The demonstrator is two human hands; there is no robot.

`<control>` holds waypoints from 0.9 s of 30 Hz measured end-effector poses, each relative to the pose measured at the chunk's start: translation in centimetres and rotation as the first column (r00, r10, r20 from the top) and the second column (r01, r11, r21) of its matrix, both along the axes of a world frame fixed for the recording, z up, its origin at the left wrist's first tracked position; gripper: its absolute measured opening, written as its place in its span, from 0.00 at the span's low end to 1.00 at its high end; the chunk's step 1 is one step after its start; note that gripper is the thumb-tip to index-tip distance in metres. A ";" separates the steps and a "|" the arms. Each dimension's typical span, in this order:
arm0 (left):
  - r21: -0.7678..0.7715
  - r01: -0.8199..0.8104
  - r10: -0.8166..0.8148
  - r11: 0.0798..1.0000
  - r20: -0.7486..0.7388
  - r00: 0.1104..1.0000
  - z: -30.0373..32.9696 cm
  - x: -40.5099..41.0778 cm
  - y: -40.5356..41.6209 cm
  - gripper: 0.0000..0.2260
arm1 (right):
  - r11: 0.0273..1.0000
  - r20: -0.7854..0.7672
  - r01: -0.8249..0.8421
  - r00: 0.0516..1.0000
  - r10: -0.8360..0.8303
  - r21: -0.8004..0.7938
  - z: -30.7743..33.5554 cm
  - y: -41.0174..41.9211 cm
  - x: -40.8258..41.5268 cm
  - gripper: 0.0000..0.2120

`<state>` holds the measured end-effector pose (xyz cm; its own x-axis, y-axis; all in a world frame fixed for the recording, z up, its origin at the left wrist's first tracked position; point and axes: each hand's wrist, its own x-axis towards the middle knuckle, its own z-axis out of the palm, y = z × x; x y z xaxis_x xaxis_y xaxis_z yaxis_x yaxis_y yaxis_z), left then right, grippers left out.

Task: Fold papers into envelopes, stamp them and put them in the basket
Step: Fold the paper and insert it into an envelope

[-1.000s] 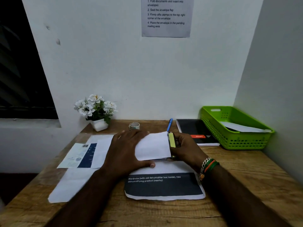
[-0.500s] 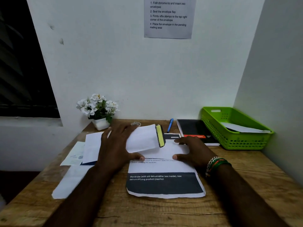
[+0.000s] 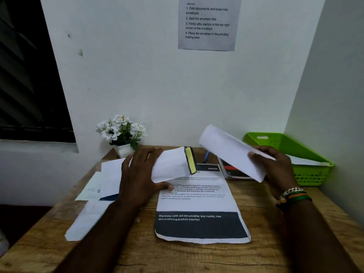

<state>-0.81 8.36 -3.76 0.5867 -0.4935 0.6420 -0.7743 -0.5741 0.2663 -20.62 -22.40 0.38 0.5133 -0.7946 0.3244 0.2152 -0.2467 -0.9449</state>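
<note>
White folded paper (image 3: 232, 152), flat under my right hand (image 3: 275, 170) half a second ago, is now lifted and tilted, pinched at its near end. My left hand (image 3: 137, 174) grips the envelope (image 3: 169, 164), raised just off the surface (image 3: 197, 257), its yellow-striped flap (image 3: 190, 160) open, I think. So insertion seems next. The green basket (image 3: 307, 154) at right already holds one envelope.
</note>
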 end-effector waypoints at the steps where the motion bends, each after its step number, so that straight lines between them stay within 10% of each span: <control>1: 0.004 -0.002 0.002 1.000 0.004 1.000 0.0 0.0 0.0 0.49 | 0.999 0.028 -0.001 1.000 0.000 0.034 0.2 -0.1 -0.2 0.08; 27: 0.190 0.106 -0.127 0.976 0.102 0.987 -1.0 -2.0 -1.9 0.47 | 0.933 -0.272 -0.338 0.916 0.296 -0.125 -0.3 4.2 0.8 0.09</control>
<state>-2.82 6.50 -4.72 0.4470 -0.6696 0.5932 -0.8578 -0.5090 0.0719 -19.84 -18.23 0.11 0.8091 -0.5223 0.2694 0.0761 -0.3615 -0.9293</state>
